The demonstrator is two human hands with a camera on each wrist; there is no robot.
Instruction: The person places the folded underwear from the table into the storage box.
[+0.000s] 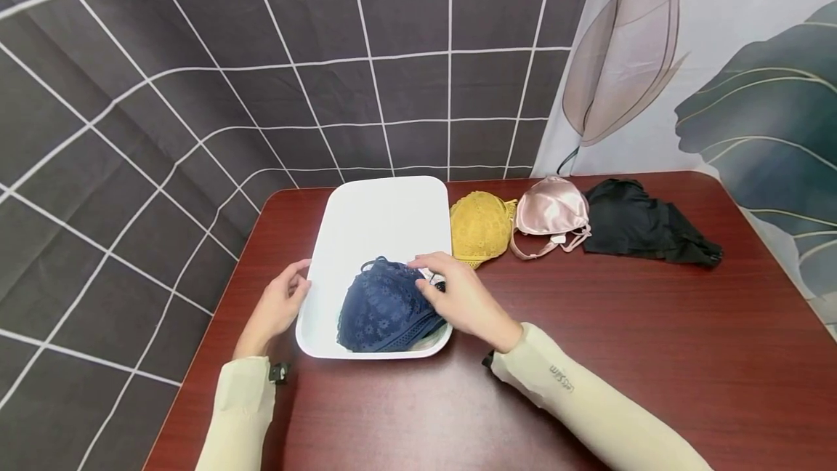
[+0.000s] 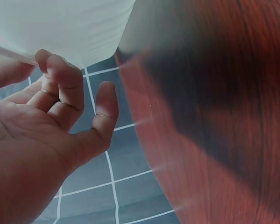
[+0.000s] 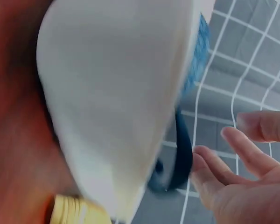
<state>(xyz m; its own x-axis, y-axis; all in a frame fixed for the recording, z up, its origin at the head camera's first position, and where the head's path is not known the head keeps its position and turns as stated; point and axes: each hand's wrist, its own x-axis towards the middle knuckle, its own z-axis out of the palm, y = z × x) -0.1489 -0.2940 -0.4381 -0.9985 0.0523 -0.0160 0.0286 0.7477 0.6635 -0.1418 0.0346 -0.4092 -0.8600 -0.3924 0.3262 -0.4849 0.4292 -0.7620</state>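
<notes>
A navy blue lace bra (image 1: 386, 307) lies in the near half of a white plastic bin (image 1: 386, 213), on top of other pale items that are mostly hidden. My left hand (image 1: 271, 307) is at the bin's left side; in the left wrist view its loosely bent fingers (image 2: 70, 77) touch the rim. Over the bin's right edge, my right hand (image 1: 467, 300) reaches to the bra with fingers spread and relaxed. The right wrist view shows a dark blue strap (image 3: 182, 154) hanging close to those fingertips, not gripped.
Right of the bin, a mustard yellow lace bra (image 1: 482, 227), a pink satin bra (image 1: 552, 208) and a black bra (image 1: 644, 224) lie in a row on the reddish-brown table (image 1: 621, 325). A dark grid-patterned curtain (image 1: 405, 93) hangs behind and to the left.
</notes>
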